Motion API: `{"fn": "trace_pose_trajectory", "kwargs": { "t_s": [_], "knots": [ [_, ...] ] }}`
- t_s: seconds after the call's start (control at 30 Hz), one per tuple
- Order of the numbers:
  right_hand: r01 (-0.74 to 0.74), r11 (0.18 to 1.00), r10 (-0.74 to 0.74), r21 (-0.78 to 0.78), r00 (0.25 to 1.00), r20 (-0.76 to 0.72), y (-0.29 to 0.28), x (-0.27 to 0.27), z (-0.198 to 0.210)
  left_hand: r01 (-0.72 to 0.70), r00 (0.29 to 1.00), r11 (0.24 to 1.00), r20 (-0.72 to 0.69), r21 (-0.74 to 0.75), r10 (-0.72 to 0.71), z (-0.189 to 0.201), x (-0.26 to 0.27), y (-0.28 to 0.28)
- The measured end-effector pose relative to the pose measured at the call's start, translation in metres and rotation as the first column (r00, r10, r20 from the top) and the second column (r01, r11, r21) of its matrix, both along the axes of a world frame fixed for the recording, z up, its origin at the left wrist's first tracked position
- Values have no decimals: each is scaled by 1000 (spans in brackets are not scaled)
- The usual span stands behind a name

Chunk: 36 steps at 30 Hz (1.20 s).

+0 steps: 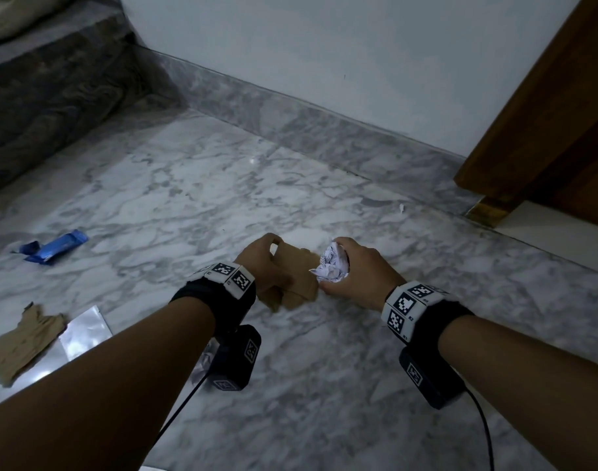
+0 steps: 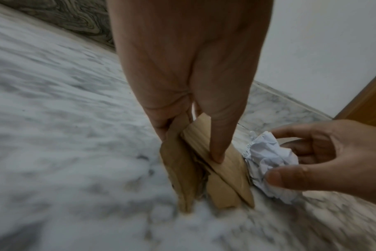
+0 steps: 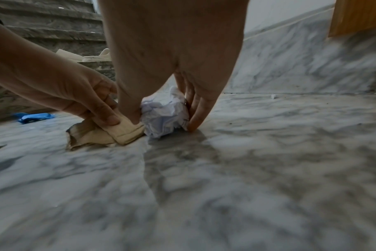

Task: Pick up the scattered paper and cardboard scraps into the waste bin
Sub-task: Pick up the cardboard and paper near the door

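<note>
Left hand (image 1: 256, 263) pinching folded cardboard (image 1: 295, 277) against the marble floor (image 1: 324, 368); right hand (image 1: 358, 266) curled around a crumpled paper ball (image 1: 331, 266) bearing illegible print.

Cardboard scrap (image 1: 295, 277) left of paper ball (image 1: 331, 265)

Floor (image 1: 195, 185): white marble, grey veining. Cardboard scrap (image 1: 295, 266) in my left hand: plain tan. Crumpled paper (image 1: 331, 266): white, dark print. Wrapper (image 1: 57, 248): blue. My wristbands (image 1: 409, 305): black-and-white square markers.
</note>
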State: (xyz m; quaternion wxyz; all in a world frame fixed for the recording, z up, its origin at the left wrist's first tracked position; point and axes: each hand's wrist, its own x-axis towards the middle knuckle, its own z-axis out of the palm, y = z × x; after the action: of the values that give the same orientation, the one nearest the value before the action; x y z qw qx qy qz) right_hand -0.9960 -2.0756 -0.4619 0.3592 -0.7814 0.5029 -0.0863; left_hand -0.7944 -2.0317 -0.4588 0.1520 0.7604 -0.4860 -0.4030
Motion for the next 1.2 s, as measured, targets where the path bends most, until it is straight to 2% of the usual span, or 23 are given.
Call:
{"fn": "trace_pose_trajectory", "kwargs": {
  "t_s": [0.2,0.4,0.7,0.97,1.2],
  "knots": [
    [-2,1000,2,9,1000,18,-2,0,3,39,999,999,-12,-20,-39,10,1,2],
    [21,1000,-21,-5,999,24,-7,-7,15,39,995,997,-88,-62,-44,26,-1,2],
    [61,996,-57,-65,997,49,-8,-27,58,112,992,976,-39,-186,-122,77,-12,4],
    [194,973,-181,-122,977,108,0,-75,131,189,978,924,-17,-333,-207,155,-46,4],
    [366,917,-345,-162,928,141,25,-157,240,354,917,836,-19,-419,-398,261,-107,-11]
  ]
}}
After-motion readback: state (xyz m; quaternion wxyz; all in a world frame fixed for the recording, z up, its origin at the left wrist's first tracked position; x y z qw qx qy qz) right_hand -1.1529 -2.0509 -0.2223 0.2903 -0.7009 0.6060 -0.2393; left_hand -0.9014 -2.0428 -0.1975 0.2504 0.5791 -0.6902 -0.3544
